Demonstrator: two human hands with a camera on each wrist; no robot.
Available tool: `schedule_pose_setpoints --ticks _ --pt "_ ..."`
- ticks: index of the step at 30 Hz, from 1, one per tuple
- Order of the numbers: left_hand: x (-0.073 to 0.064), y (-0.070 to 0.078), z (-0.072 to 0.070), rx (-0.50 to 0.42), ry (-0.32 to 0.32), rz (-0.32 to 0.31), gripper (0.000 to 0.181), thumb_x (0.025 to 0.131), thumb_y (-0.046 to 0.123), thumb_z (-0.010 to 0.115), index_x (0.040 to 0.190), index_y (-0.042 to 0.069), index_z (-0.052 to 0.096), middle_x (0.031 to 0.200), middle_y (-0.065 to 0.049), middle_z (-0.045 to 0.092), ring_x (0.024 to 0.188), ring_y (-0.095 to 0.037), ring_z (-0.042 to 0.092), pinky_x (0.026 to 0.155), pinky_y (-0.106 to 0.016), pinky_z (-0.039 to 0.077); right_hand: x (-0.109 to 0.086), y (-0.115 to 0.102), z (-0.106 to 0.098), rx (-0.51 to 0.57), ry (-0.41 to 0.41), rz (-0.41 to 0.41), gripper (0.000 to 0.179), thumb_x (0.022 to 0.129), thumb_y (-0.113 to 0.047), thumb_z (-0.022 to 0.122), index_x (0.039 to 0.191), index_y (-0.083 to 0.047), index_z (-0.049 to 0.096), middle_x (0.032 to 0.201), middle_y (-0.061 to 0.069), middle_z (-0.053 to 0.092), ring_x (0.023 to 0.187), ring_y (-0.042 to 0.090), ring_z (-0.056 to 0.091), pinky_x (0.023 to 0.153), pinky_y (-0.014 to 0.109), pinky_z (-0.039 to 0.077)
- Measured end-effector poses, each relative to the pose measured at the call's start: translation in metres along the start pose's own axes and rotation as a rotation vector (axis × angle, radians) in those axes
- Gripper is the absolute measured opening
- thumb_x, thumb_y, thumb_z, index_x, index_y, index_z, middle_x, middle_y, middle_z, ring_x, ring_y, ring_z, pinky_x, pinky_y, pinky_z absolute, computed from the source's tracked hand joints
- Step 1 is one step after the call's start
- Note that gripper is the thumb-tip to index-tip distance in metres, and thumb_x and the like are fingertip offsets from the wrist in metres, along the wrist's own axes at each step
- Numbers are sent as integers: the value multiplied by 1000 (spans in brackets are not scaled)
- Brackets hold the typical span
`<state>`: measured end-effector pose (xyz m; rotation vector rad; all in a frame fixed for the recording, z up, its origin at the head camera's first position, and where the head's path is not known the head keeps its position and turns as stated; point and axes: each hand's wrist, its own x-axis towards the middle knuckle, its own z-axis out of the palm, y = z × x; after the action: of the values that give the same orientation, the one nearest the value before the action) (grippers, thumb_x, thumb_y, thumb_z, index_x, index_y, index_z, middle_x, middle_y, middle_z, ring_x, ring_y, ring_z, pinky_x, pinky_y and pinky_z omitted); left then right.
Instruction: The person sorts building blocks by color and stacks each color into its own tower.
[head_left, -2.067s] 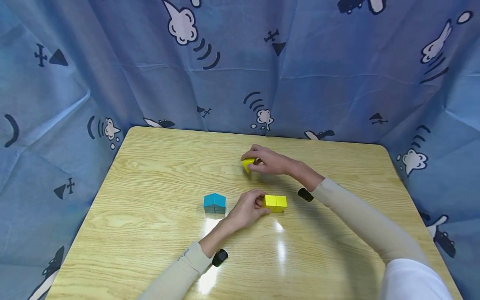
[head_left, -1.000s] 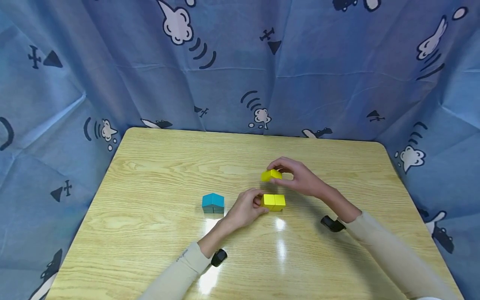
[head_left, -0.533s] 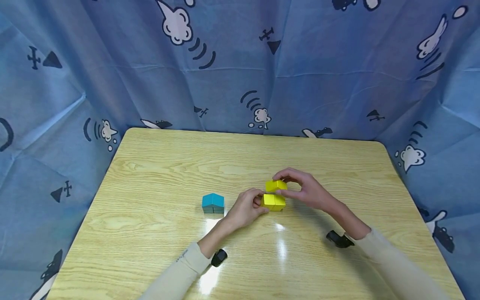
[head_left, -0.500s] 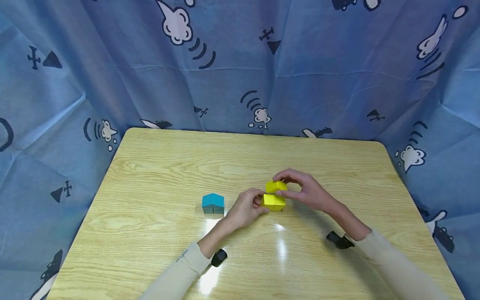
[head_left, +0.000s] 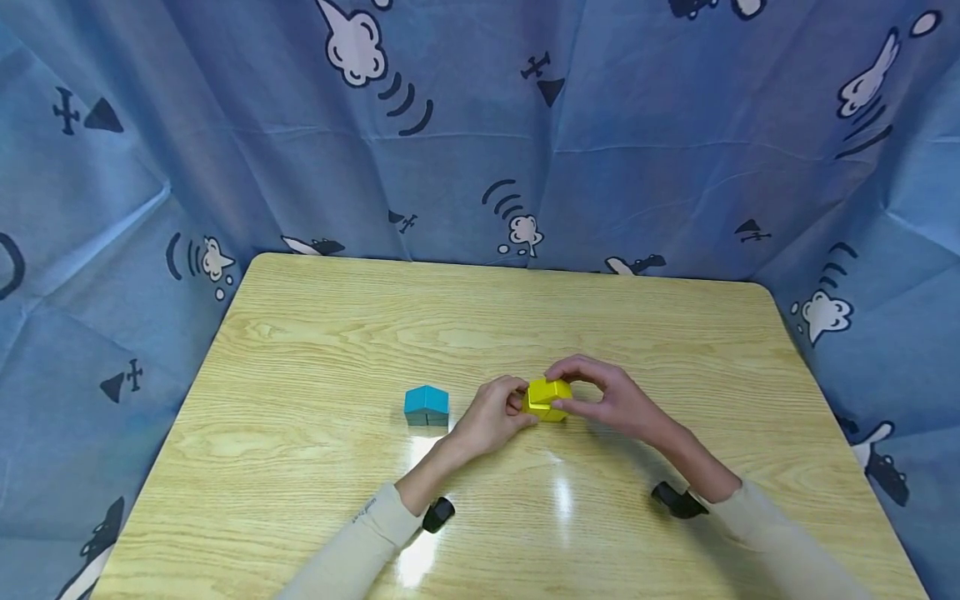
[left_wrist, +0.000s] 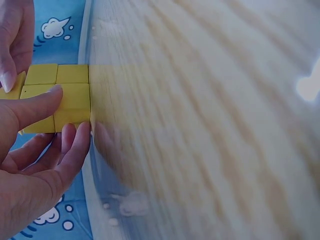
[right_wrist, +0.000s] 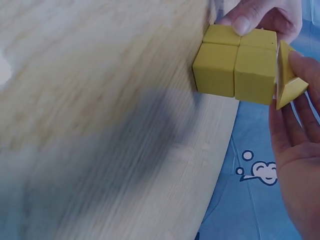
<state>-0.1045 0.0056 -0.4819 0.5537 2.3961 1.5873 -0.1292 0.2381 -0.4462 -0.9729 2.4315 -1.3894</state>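
Several yellow cubes (right_wrist: 215, 70) stand two wide and two high on the table. My left hand (head_left: 491, 421) grips this stack from the left, its thumb across the near face in the left wrist view. Over the top of the stack, my right hand (head_left: 611, 396) pinches a yellow triangular block (right_wrist: 286, 82) between thumb and fingers, its long flat side toward the cubes. The block sits slightly askew; whether it fully touches the cubes I cannot tell. In the head view it hides much of the cubes' top.
Left of the hands, a small stack of blue blocks (head_left: 427, 405) with a peaked top stands on the wooden table (head_left: 337, 333). A blue patterned curtain (head_left: 450, 125) hangs behind and beside the table. Dark wrist devices sit at both wrists.
From the far part of the table, the right hand has brought the triangular block nearer and right, then over the yellow cubes. The left hand has kept its grip on the stack.
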Motion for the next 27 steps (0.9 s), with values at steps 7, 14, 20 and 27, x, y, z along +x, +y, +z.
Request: schedule_pose_setpoints --ticks 7,14,20,27 --pt "0 -1 1 -2 1 5 36 85 -3 82 117 -7 67 103 -15 65 87 -21 66 73 -16 53 -3 -3 4 5 15 -5 38 86 2 80 120 -11 68 121 6 68 110 19 63 99 33 54" --pt "0 -1 1 5 5 2 35 85 -2 82 117 -6 67 103 -15 66 87 -22 66 73 -17 54 -5 2 6 16 20 5 39 86 1 81 119 -15 68 121 3 68 111 18 63 100 36 54" --pt "1 0 1 17 3 -9 36 86 -1 82 118 -6 67 104 -15 66 87 -19 66 75 -20 56 -5 1 5 21 10 8 38 87 -3 81 121 -15 68 122 2 67 112 19 63 101 30 52" --pt "0 1 -1 13 -4 -9 38 86 0 82 120 -6 67 107 -15 66 88 -18 65 77 -23 58 -5 3 5 9 6 8 42 86 -2 82 124 -13 67 122 3 67 112 19 63 101 30 52"
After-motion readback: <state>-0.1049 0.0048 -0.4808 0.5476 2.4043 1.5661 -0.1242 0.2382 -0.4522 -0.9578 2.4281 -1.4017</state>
